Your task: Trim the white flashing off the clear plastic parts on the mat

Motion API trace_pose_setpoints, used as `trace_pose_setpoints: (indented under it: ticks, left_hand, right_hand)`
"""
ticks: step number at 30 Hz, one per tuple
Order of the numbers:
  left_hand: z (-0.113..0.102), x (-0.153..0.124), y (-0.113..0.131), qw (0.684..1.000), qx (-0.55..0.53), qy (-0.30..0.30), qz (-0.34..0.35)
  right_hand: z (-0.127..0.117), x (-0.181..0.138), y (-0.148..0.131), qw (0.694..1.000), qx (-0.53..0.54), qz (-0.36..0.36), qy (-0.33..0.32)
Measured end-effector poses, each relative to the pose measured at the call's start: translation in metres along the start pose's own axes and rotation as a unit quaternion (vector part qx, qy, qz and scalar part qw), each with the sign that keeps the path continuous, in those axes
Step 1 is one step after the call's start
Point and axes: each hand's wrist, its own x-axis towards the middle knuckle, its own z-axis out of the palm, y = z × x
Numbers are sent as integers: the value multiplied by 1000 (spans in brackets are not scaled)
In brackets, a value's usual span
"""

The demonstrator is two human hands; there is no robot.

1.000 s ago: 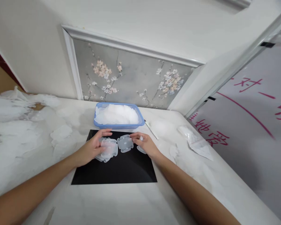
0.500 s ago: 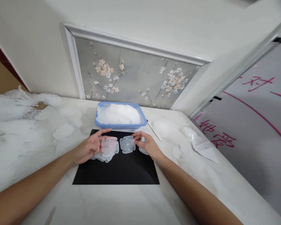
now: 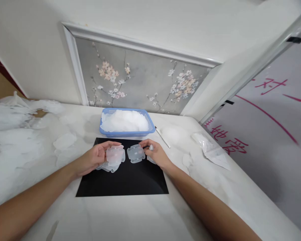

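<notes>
My left hand [image 3: 96, 157] is closed on a thin translucent plastic piece [image 3: 115, 156] with rounded, notched edges; fingers show pinkish through it. Below that hand, several similar pieces [image 3: 110, 167] overlap on a black mat [image 3: 122, 184]. My right hand [image 3: 155, 154] pinches the right edge of another translucent plastic piece [image 3: 136, 154], which has small dots near its corners. Under the right palm, part of a further pale piece [image 3: 151, 160] shows; a small whitish tip [image 3: 151, 147] sticks up between the fingers, its kind unclear.
Behind the mat stands a blue basket [image 3: 126, 134] heaped with white translucent pieces. A white pen-like knife [image 3: 163, 137] lies right of it. Farther right is a clear plastic bag [image 3: 212, 150]. Piles of pale pieces [image 3: 15, 144] cover the table's left side.
My left hand's raised fingers have closed in to the top edge of its plastic piece. The right hand keeps its pinch. The whole view has shifted slightly.
</notes>
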Motion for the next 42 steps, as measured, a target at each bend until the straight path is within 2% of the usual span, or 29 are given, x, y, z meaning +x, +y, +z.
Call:
trace_pose_setpoints:
  ticks: [6,15,21,26,28,31,34,38,42]
  left_hand:
    - [1,0,1,1000,9,8,-6]
    - [1,1,-2,1000,4,6,9]
    - [0,1,-3,1000,19,5,6]
    - [-2,2,-5,1000,8,2,-4]
    - [1,1,-3,999,24,36,-20]
    - [8,1,-1,993,77,91,-20]
    - [13,2,-1,990,73,116,-11]
    - [16,4,-3,992,7,124,5]
    - [17,4,-3,989,-33,141,-8]
  right_hand:
    - [0,-2,-1,999,25,11,-33]
    - [1,-5,-6,998,-30,32,-48]
    - [3,-6,-3,997,-52,-11,-51]
    - [4,-9,-6,994,-83,-72,-11]
    - [5,-10,-9,997,-58,-53,2]
    - [9,-10,-12,999,25,31,22]
    - [11,-9,-13,990,105,89,20]
    - [11,-6,-14,985,141,94,17]
    - [10,-6,-16,983,155,95,3]
